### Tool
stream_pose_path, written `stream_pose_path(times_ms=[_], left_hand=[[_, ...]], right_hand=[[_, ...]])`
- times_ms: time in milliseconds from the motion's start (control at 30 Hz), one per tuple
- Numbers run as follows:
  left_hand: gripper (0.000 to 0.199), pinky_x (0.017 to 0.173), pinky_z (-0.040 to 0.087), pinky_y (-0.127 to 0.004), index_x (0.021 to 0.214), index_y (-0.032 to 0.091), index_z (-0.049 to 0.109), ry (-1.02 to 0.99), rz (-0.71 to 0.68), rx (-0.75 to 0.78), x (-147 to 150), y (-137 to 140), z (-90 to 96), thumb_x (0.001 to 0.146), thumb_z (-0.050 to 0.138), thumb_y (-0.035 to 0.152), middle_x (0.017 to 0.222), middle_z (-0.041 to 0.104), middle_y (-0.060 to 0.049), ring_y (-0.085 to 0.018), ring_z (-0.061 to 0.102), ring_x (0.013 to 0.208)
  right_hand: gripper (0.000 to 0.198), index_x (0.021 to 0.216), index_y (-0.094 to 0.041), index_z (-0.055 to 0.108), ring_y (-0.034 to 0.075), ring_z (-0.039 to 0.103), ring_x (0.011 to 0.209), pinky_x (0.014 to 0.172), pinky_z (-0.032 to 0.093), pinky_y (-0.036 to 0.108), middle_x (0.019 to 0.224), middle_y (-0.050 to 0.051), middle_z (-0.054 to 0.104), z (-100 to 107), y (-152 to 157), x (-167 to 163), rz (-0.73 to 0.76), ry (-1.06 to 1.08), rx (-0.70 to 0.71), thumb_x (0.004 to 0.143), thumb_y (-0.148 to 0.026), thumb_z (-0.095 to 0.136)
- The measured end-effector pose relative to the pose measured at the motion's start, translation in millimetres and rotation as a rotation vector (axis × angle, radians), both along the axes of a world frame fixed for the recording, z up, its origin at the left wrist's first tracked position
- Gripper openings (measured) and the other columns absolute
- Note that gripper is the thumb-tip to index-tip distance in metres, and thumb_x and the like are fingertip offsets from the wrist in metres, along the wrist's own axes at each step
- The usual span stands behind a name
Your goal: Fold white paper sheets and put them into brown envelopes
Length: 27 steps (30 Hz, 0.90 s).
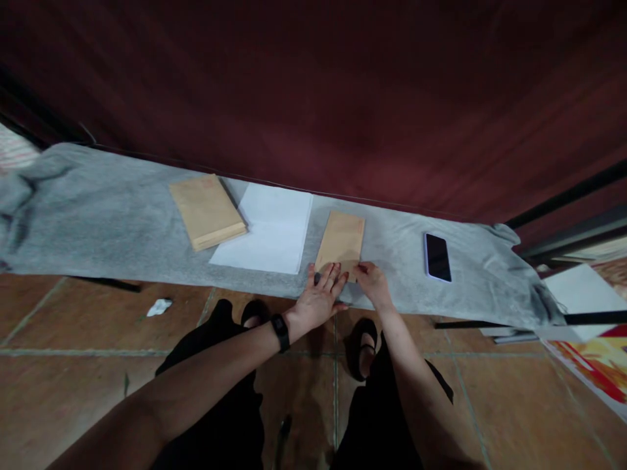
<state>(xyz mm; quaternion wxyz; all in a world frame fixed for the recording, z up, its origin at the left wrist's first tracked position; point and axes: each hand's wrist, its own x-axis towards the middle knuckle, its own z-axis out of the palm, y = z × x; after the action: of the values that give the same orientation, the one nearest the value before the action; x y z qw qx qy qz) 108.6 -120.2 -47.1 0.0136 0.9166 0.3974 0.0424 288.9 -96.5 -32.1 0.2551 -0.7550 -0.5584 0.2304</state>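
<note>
A brown paper envelope (341,236) lies on the grey cloth (122,215) in front of me, its long side pointing away. My left hand (318,297) rests flat with fingers spread on the envelope's near end. At the near right corner, my right hand (373,284) has thumb and fingers pinched together on the envelope's edge. Part of that near end is hidden beneath my fingers. To the left, white paper sheets (274,228) lie partly under a stack of brown envelopes (206,209).
A phone (437,257) with a dark screen lies right of my hands. Behind the narrow cloth-covered surface hangs a dark red curtain (313,117). A crumpled white tissue (159,307) is on the tiled floor (98,326). Dark metal bars (568,192) stand at the right.
</note>
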Motion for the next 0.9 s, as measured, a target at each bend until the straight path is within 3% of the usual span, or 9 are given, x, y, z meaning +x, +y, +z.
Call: stream_pose_path(times_ms=[133,367,567,767,900], left_hand=[[0.08,0.121,0.012,-0.068,0.159,0.016,0.025,0.01,0.003,0.009,0.0,-0.5,0.8,0.096,0.047,0.06,0.166,0.02,-0.018,-0.034,0.009,0.156],[0.079,0.121,0.014,-0.067,0.158,0.011,0.027,-0.018,-0.002,0.01,5.4,4.1,1.6,0.098,0.042,0.06,0.165,0.021,-0.021,-0.034,0.014,0.155],[0.078,0.124,0.013,-0.06,0.159,0.015,0.026,-0.057,-0.015,0.01,4.3,8.9,0.1,0.098,0.039,0.062,0.166,0.021,-0.017,-0.031,0.017,0.155],[0.072,0.126,0.015,-0.052,0.156,0.013,0.033,-0.076,-0.021,0.021,-1.7,12.9,-0.3,0.1,0.035,0.059,0.164,0.029,-0.015,-0.028,0.021,0.154],[0.066,0.126,0.018,-0.049,0.155,0.005,0.032,-0.104,0.009,0.019,-3.4,14.6,-2.6,0.101,0.037,0.044,0.162,0.032,-0.018,-0.028,0.023,0.154]], right_hand=[[0.015,0.082,-0.019,0.064,0.019,0.067,0.076,0.067,0.048,0.026,0.078,0.005,0.071,-6.1,2.5,-2.6,-0.005,0.009,0.006,0.087,-0.027,0.052],[0.015,0.096,-0.02,0.057,0.017,0.063,0.054,0.052,0.046,0.026,0.076,0.004,0.068,-12.3,5.7,-7.9,-0.022,0.081,0.003,0.092,-0.025,0.043],[0.012,0.099,-0.019,0.06,0.024,0.071,0.082,0.069,0.05,0.03,0.085,0.009,0.073,-7.8,1.3,-4.9,-0.036,-0.069,0.042,0.092,-0.025,0.052],[0.02,0.112,-0.017,0.061,0.024,0.07,0.087,0.076,0.05,0.031,0.093,0.01,0.073,-2.4,-12.0,-9.2,-0.05,-0.301,0.056,0.099,-0.026,0.049],[0.041,0.133,-0.01,0.057,0.027,0.059,0.122,0.101,0.047,0.04,0.131,0.019,0.064,-7.3,-18.6,-27.7,0.154,-0.349,0.259,0.105,-0.033,0.036]])
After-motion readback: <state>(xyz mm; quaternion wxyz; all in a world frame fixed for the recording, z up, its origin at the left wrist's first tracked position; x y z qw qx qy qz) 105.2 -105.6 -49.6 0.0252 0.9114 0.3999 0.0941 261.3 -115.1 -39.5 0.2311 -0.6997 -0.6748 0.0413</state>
